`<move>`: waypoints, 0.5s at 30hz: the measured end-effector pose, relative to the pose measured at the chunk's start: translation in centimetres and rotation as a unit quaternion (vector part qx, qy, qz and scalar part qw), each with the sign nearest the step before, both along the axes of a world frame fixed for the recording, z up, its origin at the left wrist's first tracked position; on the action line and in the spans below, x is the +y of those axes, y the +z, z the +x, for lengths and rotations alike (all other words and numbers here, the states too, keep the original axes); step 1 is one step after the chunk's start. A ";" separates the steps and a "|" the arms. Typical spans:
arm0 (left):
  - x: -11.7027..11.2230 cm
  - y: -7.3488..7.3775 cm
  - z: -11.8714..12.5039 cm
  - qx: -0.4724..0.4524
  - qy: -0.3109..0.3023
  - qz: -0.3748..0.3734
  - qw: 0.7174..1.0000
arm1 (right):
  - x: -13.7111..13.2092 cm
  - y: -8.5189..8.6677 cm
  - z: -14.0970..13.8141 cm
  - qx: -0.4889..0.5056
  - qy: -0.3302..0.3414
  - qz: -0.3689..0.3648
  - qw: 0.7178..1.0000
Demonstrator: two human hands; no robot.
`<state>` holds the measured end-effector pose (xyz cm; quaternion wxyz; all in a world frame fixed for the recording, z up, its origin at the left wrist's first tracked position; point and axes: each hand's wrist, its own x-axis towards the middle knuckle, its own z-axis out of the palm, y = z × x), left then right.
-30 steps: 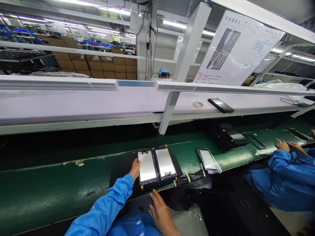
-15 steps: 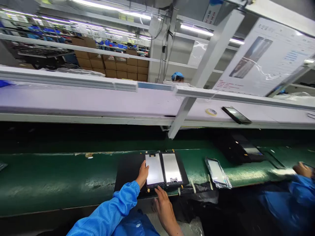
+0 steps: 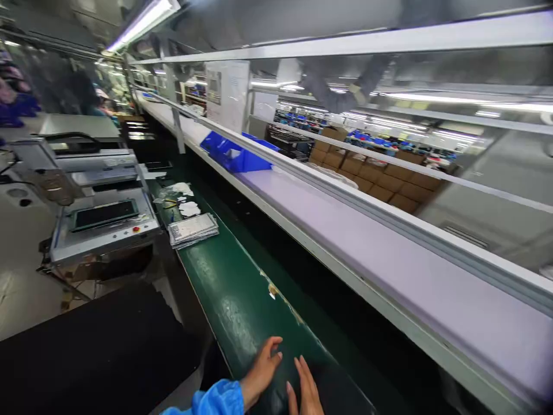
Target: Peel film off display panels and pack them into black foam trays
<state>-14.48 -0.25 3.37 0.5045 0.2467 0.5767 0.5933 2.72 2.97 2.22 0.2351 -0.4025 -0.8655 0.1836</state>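
Low in the view, my left hand [image 3: 262, 370] hovers over the green bench top [image 3: 233, 300], its fingers bent a little, thumb apart, with nothing in it. To its right, my right hand [image 3: 307, 391] is cut off by the lower edge; its fingers are stretched out and it too holds nothing. Under and beside the hands lies a dark mat [image 3: 341, 389], only partly in view. Farther along the bench is a stack of flat, silvery-white panels [image 3: 193, 229], out of reach of both hands.
White scraps [image 3: 189, 208] lie beyond the stack. A machine with a red button [image 3: 136, 229] and a dark framed panel [image 3: 105, 214] stands at left. Blue bins [image 3: 242, 154] sit on the raised pale shelf [image 3: 367, 242], which runs along the bench behind a metal rail.
The view has swung left, so the two bright screen panels are out of sight. My left hand has come away from the panel it was touching.
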 end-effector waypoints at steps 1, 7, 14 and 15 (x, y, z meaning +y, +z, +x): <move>0.4 -0.2 -3.3 0.007 0.035 0.013 0.999 | 1.9 0.2 -3.7 -0.011 0.027 -0.009 1.000; 7.8 -1.2 -24.3 0.149 0.159 -0.003 0.976 | 15.8 1.3 -30.5 -0.114 0.075 -0.018 0.991; 16.4 -7.0 -43.1 0.264 0.200 -0.099 0.938 | 30.3 1.1 -58.9 -0.299 0.065 -0.023 0.952; 16.9 -8.7 -44.3 0.281 0.196 -0.113 0.933 | 32.1 0.5 -61.9 -0.309 0.068 -0.010 0.949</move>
